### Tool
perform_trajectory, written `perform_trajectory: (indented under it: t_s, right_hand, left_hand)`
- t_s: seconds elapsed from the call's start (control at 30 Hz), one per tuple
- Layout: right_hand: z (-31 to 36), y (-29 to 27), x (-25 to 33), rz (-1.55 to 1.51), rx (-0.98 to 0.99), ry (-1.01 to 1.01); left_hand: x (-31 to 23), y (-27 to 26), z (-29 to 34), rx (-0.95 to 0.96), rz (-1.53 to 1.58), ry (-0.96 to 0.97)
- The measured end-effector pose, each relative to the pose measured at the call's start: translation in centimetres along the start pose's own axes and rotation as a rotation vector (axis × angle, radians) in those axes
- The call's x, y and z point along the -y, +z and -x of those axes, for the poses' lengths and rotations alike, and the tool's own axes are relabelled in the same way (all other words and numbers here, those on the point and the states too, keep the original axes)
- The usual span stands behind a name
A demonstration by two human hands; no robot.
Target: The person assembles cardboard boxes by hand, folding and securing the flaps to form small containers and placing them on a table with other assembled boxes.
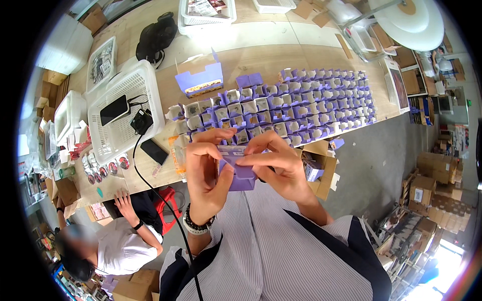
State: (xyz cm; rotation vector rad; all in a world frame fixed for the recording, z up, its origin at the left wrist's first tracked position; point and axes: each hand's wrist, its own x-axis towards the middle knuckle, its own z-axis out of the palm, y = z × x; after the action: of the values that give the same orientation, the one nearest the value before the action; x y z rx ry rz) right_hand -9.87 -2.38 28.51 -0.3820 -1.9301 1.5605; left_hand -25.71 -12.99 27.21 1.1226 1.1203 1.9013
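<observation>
Between my hands, close to my chest, is a small purple box [242,181] with flaps at its upper end. My left hand [208,173] grips its left side, the thumb lying across the front. The fingers of my right hand [278,168] are bent around its upper right edge, touching the flap. Beyond my hands stand many rows of small purple boxes [306,103] with raised flaps and pale insides, packed together on the table. Behind their left end sits a larger purple carton [201,82] with a patterned front.
At left, a white basket [150,83] holds a phone and a black device with a cable. Another phone [154,152] lies nearby. A co-worker [123,246] sits at lower left, one hand on the table. An open cardboard box [326,168] stands beyond the table edge, right of my hands.
</observation>
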Motion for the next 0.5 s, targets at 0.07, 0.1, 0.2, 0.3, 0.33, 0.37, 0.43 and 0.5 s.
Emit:
perform_trajectory:
  t_s: [0.07, 0.1, 0.2, 0.3, 0.33, 0.37, 0.43, 0.5]
  right_hand:
    - [-0.2, 0.2, 1.5, -0.086, 0.016, 0.079]
    - [-0.2, 0.0, 1.4, -0.088, 0.032, 0.091]
    - [0.2, -0.3, 0.8, -0.091, 0.051, 0.114]
    - [0.2, 0.4, 0.3, -0.088, 0.024, 0.135]
    - [0.3, 0.6, 0.2, -0.079, 0.018, 0.158]
    - [0.4, 0.7, 0.1, -0.067, 0.010, 0.181]
    - [0.5, 0.9, -0.2, -0.071, -0.009, 0.190]
    - [0.4, 1.0, 0.1, -0.046, 0.003, 0.231]
  left_hand:
    - [-0.1, -0.4, 0.1, 0.032, -0.009, -0.017]
    - [-0.3, -0.5, 0.0, 0.037, -0.015, -0.023]
    - [-0.5, -1.0, -0.2, 0.110, -0.041, -0.039]
    - [-0.3, -1.8, -0.2, 0.172, 0.012, -0.069]
    - [-0.2, -2.0, -0.1, 0.186, 0.044, -0.081]
    - [-0.3, -1.9, -0.1, 0.179, 0.064, -0.099]
    - [-0.6, -1.8, -0.2, 0.164, 0.104, -0.135]
    - [-0.7, -1.6, -0.1, 0.145, 0.067, -0.150]
